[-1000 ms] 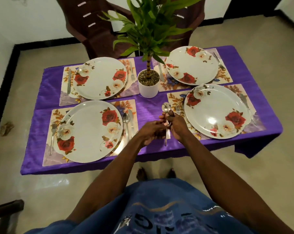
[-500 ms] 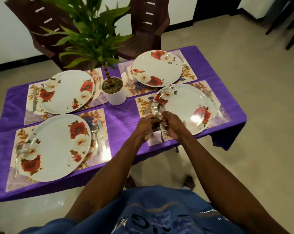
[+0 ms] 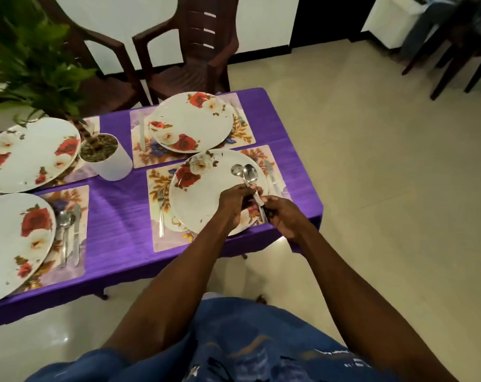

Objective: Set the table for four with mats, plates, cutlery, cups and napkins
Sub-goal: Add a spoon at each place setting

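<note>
Both my hands hold a pair of steel spoons point(image 3: 247, 175) above the near right plate point(image 3: 198, 202). My left hand point(image 3: 235, 201) grips the necks below the bowls, and my right hand point(image 3: 279, 216) pinches the handle ends. That plate sits on a floral mat point(image 3: 162, 244) with a fork point(image 3: 161, 213) on its left and a knife point(image 3: 272, 177) on its right. The far right plate point(image 3: 191, 121), far left plate point(image 3: 27, 153) and near left plate point(image 3: 10, 244) also rest on mats. A spoon and knife point(image 3: 69, 232) lie beside the near left plate.
The purple tablecloth point(image 3: 118, 216) covers a low table. A potted plant in a white pot point(image 3: 111, 164) stands mid-table. Two brown plastic chairs point(image 3: 195, 48) stand behind the table. Dark furniture legs point(image 3: 451, 62) are at the far right, with tiled floor point(image 3: 385, 188) right of the table.
My view swung right. Both hands carried the spoons from the near right mat's left edge to above that plate's right side.
</note>
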Available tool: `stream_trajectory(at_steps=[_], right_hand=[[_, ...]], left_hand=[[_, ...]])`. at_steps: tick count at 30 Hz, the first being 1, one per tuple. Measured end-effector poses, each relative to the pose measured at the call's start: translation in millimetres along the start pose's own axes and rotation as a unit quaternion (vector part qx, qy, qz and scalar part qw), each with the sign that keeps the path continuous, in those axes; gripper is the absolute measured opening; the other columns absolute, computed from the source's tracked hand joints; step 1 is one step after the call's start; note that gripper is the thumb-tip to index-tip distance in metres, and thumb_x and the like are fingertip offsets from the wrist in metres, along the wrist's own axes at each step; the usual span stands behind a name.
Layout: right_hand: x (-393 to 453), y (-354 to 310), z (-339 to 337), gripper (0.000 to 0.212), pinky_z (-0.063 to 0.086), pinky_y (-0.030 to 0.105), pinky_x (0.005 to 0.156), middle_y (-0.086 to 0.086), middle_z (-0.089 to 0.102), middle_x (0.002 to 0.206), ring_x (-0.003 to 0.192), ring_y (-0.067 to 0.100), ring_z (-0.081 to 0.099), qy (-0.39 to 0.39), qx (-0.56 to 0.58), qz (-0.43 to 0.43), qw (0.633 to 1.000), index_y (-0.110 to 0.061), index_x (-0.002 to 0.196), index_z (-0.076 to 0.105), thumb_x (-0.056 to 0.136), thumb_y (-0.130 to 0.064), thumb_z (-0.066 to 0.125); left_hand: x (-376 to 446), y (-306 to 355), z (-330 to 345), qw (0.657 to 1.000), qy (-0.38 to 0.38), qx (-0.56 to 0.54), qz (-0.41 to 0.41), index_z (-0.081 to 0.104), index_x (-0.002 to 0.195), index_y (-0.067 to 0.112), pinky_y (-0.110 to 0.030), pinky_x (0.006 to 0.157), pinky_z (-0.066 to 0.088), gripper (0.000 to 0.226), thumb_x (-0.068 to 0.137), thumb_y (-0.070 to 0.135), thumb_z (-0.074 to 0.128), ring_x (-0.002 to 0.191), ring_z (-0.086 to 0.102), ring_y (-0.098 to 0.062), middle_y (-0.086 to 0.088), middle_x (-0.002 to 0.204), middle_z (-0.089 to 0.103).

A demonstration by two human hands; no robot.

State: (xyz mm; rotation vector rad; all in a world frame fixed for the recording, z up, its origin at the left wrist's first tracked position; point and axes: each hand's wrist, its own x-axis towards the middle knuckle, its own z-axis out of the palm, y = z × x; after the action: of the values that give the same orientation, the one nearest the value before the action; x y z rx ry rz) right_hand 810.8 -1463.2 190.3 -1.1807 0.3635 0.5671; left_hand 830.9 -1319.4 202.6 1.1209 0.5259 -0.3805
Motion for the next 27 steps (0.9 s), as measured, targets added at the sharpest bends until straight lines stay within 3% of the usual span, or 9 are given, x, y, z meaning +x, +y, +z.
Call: stream_trajectory(at_steps=[2,5,8,11,14,17,23,27], right_hand=[[4,-5,-11,0.025,0.055,0.036,0.084,0.017,0.068,0.097,0.086,0.025,0.065,0.011,-0.014,0.026,1.000,0.001,0.108,0.063,0.093,0.008,0.044],[14,-8,-18,0.023,0.053,0.044,0.089,0.017,0.066,0.093,0.084,0.027,0.063,0.043,-0.077,0.036,0.995,0.000,0.098,0.064,0.092,0.011,0.045],[25,-12,-24,0.011,0.058,0.036,0.076,0.012,0.069,0.083,0.076,0.024,0.066,0.119,-0.129,0.012,0.984,-0.001,0.094,0.068,0.092,0.001,0.057],[44,-16,-39,0.010,0.057,0.028,0.064,0.009,0.070,0.081,0.071,0.020,0.065,0.219,-0.203,-0.011,0.954,-0.005,0.093,0.071,0.089,-0.003,0.062],[69,-18,-53,0.012,0.058,0.036,0.076,0.008,0.071,0.084,0.080,0.023,0.067,0.260,-0.271,-0.011,0.927,-0.006,0.095,0.074,0.088,-0.006,0.064],[89,-22,-56,0.014,0.056,0.037,0.076,0.011,0.071,0.086,0.086,0.029,0.067,0.268,-0.300,-0.012,0.915,-0.005,0.095,0.075,0.086,-0.007,0.064],[112,-22,-45,0.022,0.051,0.028,0.073,0.014,0.074,0.100,0.095,0.029,0.068,0.262,-0.357,-0.032,0.896,-0.003,0.103,0.075,0.087,-0.003,0.060],[120,-21,-43,0.023,0.047,0.026,0.072,0.014,0.073,0.103,0.097,0.030,0.067,0.228,-0.406,-0.029,0.885,-0.002,0.105,0.075,0.089,-0.004,0.058]], left_hand=[[3,0,8,1.000,-0.013,0.002,-0.005,0.069,0.103,-0.007,-0.033,0.071,0.059,0.019,0.086,-0.002,0.065,0.081,0.072,-0.030,-0.022,0.096,0.073],[10,-1,16,0.999,-0.001,0.036,-0.008,0.070,0.098,-0.006,-0.036,0.073,0.060,0.014,0.085,-0.001,0.066,0.078,0.071,-0.031,-0.021,0.091,0.073],[22,-3,17,0.997,0.035,0.068,-0.003,0.072,0.094,-0.002,-0.041,0.082,0.059,0.010,0.085,0.000,0.068,0.082,0.071,-0.033,-0.020,0.091,0.074],[33,-2,14,0.995,0.061,0.075,0.005,0.072,0.096,0.001,-0.033,0.071,0.061,0.011,0.086,0.005,0.070,0.081,0.074,-0.028,-0.017,0.091,0.075],[44,1,12,0.993,0.077,0.089,0.006,0.072,0.097,0.000,-0.027,0.063,0.059,0.013,0.085,0.005,0.070,0.072,0.074,-0.021,-0.013,0.085,0.075],[58,2,6,0.988,0.088,0.126,0.000,0.073,0.094,0.005,-0.038,0.077,0.060,0.009,0.086,0.010,0.070,0.083,0.073,-0.030,-0.012,0.086,0.076],[63,1,2,0.985,0.105,0.134,-0.006,0.072,0.097,0.002,-0.035,0.072,0.059,0.012,0.088,0.010,0.068,0.079,0.072,-0.028,-0.014,0.086,0.075],[66,-5,2,0.980,0.142,0.138,-0.003,0.073,0.087,0.007,-0.046,0.081,0.059,0.008,0.088,0.014,0.069,0.087,0.071,-0.037,-0.016,0.087,0.075]])
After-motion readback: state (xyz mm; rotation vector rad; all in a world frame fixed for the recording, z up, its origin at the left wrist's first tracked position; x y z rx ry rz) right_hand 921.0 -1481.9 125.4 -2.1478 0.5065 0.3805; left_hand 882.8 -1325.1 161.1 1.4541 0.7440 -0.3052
